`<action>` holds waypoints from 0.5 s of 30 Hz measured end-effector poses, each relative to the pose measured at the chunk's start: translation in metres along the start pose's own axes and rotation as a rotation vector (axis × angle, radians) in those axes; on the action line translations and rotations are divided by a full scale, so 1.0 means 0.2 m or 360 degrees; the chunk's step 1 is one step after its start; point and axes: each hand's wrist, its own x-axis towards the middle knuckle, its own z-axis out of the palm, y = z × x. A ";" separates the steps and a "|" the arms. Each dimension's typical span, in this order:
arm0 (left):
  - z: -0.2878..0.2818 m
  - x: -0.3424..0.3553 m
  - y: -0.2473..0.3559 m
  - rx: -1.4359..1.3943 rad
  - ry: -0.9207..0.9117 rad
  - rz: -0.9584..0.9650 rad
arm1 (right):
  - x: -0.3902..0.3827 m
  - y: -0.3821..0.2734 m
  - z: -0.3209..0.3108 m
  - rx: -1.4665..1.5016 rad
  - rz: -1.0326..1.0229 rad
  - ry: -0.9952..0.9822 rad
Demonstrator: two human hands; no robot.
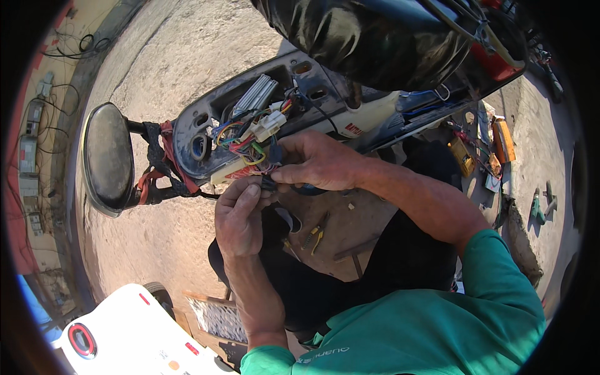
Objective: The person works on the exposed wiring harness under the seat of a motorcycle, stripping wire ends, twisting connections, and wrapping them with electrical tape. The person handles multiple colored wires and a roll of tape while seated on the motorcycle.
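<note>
A dark vehicle frame carries a finned silver part and a bundle of coloured wires with white connectors. Just below the bundle, my left hand and my right hand meet with fingers pinched on a small black connector, its details partly hidden by my fingertips. Pink and red wires run above it. My right hand is nearest the frame's pale side panel and reaches in from the right, while my left hand comes up from below.
A black seat overhangs the frame. A padded backrest is strapped at left. Pliers lie on the ground below. Orange units and a green tool lie at right. A white body stands at lower left.
</note>
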 end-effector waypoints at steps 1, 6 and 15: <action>-0.01 0.00 -0.01 0.0030 -0.0019 0.0022 | -0.01 -0.01 0.00 0.0005 0.0028 -0.0003; -0.04 0.00 -0.04 0.0036 -0.0081 0.0140 | -0.01 -0.02 0.00 -0.0004 0.0012 -0.0011; -0.02 0.00 -0.05 0.0012 -0.0212 0.0272 | -0.01 0.00 -0.01 0.0120 -0.0011 -0.0056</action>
